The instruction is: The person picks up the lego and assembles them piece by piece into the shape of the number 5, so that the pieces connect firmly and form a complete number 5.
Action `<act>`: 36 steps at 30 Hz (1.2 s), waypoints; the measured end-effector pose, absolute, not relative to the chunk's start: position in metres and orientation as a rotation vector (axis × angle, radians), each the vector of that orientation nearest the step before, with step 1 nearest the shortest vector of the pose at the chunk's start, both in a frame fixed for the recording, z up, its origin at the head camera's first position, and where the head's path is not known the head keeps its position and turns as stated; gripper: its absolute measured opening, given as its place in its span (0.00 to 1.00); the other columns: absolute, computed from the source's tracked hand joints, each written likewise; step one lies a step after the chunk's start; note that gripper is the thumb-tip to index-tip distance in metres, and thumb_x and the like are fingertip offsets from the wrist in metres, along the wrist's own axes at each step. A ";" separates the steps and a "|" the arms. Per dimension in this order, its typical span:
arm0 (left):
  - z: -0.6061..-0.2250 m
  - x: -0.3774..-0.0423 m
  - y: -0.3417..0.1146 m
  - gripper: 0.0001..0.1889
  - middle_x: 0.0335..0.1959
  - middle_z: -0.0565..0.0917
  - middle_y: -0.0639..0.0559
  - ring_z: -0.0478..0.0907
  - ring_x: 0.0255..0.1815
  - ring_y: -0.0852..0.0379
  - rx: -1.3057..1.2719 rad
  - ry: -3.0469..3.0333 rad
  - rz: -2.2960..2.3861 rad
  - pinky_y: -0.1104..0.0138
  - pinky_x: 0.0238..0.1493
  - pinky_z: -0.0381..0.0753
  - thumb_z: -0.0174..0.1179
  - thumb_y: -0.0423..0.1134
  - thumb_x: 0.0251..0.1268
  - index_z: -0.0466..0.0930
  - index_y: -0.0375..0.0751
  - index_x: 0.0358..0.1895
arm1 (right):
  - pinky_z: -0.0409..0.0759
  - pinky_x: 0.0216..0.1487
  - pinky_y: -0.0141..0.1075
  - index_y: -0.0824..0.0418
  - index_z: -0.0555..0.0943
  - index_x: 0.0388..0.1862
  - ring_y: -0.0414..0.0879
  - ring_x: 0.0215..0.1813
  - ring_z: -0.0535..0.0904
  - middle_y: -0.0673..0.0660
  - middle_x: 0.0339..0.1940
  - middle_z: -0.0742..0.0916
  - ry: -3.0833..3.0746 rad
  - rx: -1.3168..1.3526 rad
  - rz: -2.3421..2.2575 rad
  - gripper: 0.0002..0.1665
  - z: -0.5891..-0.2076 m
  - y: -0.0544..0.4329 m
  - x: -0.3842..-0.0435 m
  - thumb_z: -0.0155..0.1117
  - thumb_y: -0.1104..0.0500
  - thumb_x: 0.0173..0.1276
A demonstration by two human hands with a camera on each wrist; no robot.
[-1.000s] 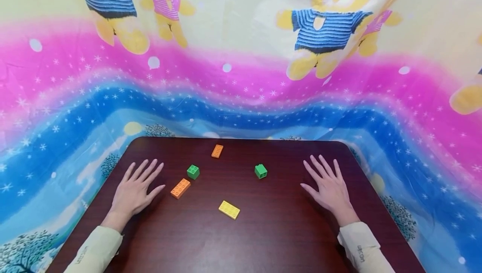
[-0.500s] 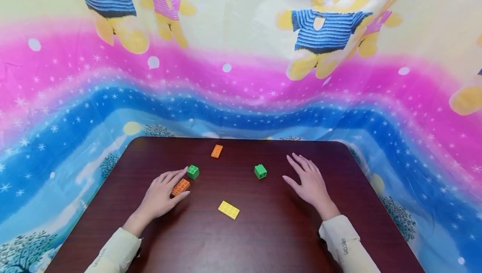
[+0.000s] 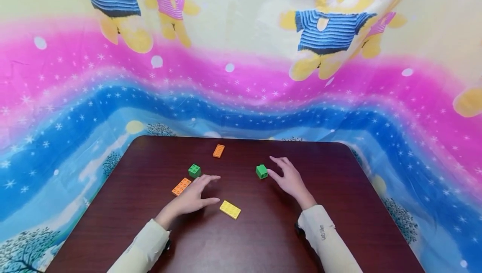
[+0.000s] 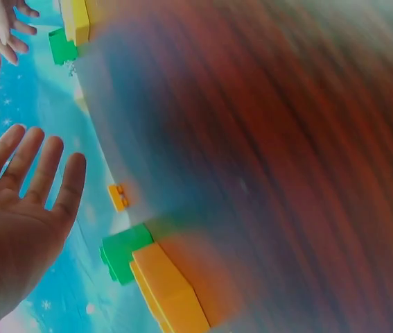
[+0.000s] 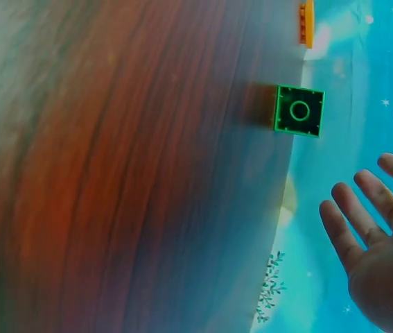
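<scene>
My left hand (image 3: 191, 197) hovers over the table with fingers spread and nothing in them, its thumb tip near the flat yellow toy brick (image 3: 230, 209). Behind its fingers stands a green block (image 3: 194, 171), studs up, and left of them lies a thicker orange brick (image 3: 181, 186). My right hand (image 3: 290, 181), fingers loosely extended, comes up beside a second green block (image 3: 261, 171); its thumb tip is right at that block's edge. This block lies on its side, and the right wrist view shows its hollow underside (image 5: 299, 111). Both palms (image 4: 16, 236) show bare in the wrist views.
A thin orange brick (image 3: 218, 151) lies near the far edge of the dark wooden table (image 3: 241, 248). Behind the table hangs a cloth (image 3: 241, 76) printed with bears and snowflakes.
Both hands have come inward from the table's sides. The left passed over the thick orange brick toward the yellow one, while the right moved left to the green block. The bricks stayed put.
</scene>
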State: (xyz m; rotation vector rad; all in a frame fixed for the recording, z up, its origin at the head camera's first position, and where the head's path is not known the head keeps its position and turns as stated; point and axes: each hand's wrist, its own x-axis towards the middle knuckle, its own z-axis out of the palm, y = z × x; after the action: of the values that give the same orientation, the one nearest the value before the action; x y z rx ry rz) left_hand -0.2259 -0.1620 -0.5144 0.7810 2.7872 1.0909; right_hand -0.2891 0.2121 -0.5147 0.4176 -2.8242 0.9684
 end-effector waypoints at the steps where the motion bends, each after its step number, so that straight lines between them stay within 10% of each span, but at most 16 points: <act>1: -0.515 -0.226 -0.159 0.36 0.67 0.76 0.48 0.75 0.65 0.46 0.782 2.760 1.094 0.45 0.64 0.77 0.71 0.50 0.67 0.69 0.48 0.75 | 0.78 0.65 0.59 0.45 0.69 0.79 0.59 0.67 0.77 0.57 0.69 0.77 -2.826 0.418 0.991 0.35 -0.516 0.210 -0.290 0.65 0.45 0.76; 36: -0.530 -0.236 -0.125 0.16 0.43 0.83 0.54 0.80 0.43 0.55 0.978 2.587 0.893 0.64 0.47 0.82 0.77 0.34 0.58 0.84 0.46 0.48 | 0.82 0.55 0.49 0.51 0.79 0.69 0.48 0.52 0.82 0.54 0.56 0.86 -2.921 0.259 1.183 0.26 -0.544 0.189 -0.313 0.69 0.52 0.74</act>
State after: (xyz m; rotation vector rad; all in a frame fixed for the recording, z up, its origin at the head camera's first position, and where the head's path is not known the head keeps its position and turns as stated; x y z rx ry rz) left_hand -0.2361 -0.1254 -0.5296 0.9785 2.5873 0.8933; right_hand -0.3130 0.1892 -0.5444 0.2594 -2.9214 1.1826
